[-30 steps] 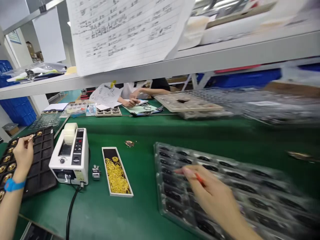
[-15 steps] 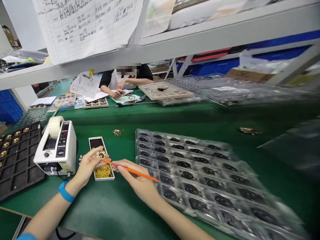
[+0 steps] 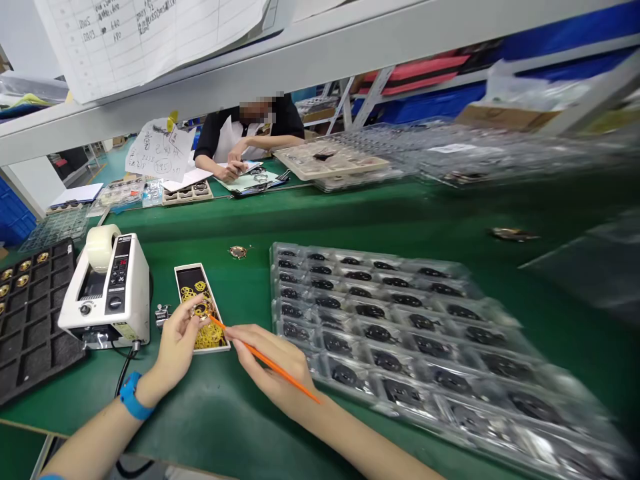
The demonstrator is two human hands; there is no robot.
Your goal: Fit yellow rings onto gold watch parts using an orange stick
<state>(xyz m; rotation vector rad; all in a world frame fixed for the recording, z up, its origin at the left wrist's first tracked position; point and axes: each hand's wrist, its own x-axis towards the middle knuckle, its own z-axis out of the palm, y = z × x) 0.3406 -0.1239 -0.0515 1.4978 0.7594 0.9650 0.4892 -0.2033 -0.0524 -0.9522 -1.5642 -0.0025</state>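
Note:
My left hand [image 3: 179, 343], with a blue band at the wrist, pinches a small round gold-and-dark part [image 3: 201, 309] that looks like a watch case. In my right hand [image 3: 275, 363] is a thin orange stick tool [image 3: 273, 367], held like a pen. Its tip meets the lower right edge of the round part, though the exact contact is too small to make out. Both hands are over a narrow white box [image 3: 219, 313] in which yellow rings [image 3: 210, 337] lie heaped.
Left stand a white tape dispenser [image 3: 120, 287], a small metal counter [image 3: 162, 315] and a black compartment tray [image 3: 40, 333] with gold parts. Clear trays of black parts [image 3: 370, 311] lie right. Loose round parts rest on the green table behind. A person [image 3: 245, 140] sits opposite beneath a shelf.
The view has tipped and shifted slightly. My hands keep their grips; the orange stick slopes more steeply, and less of the round part shows. More of the yellow rings in the box is visible.

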